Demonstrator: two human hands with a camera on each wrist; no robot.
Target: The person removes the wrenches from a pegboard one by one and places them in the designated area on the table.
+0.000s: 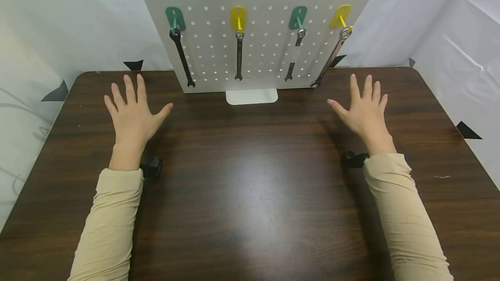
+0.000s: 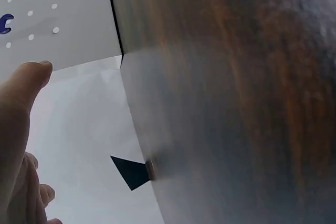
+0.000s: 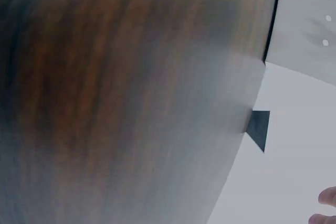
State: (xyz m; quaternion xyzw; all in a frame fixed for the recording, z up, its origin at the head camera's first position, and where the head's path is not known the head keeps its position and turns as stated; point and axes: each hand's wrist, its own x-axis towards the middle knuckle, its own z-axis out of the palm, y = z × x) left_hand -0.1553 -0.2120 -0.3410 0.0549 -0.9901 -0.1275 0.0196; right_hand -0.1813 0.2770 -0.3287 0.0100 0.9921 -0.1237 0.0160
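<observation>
My left hand [image 1: 133, 118] is held over the left part of the table with fingers spread, holding nothing. On the other side my right hand [image 1: 366, 114] has its fingers spread too, also without anything in it. Between and beyond them stands a grey pegboard [image 1: 211, 68]. Four hooks on it carry wrenches: a dark wrench [image 1: 182, 57] at far left, a second wrench [image 1: 239, 55], a shiny wrench [image 1: 289, 71], and a longer wrench [image 1: 332, 57] at far right. The left wrist view shows the left thumb [image 2: 26, 85] near the board's lower corner.
The hooks alternate between green [image 1: 175, 18] and yellow [image 1: 238, 17]. A white base plate [image 1: 251, 96] extends from the board onto the dark wooden table [image 1: 250, 164]. White sheeting [image 1: 78, 21] with black triangular patches [image 1: 468, 130] surrounds the table. Each wrist wears a black device [image 1: 152, 168].
</observation>
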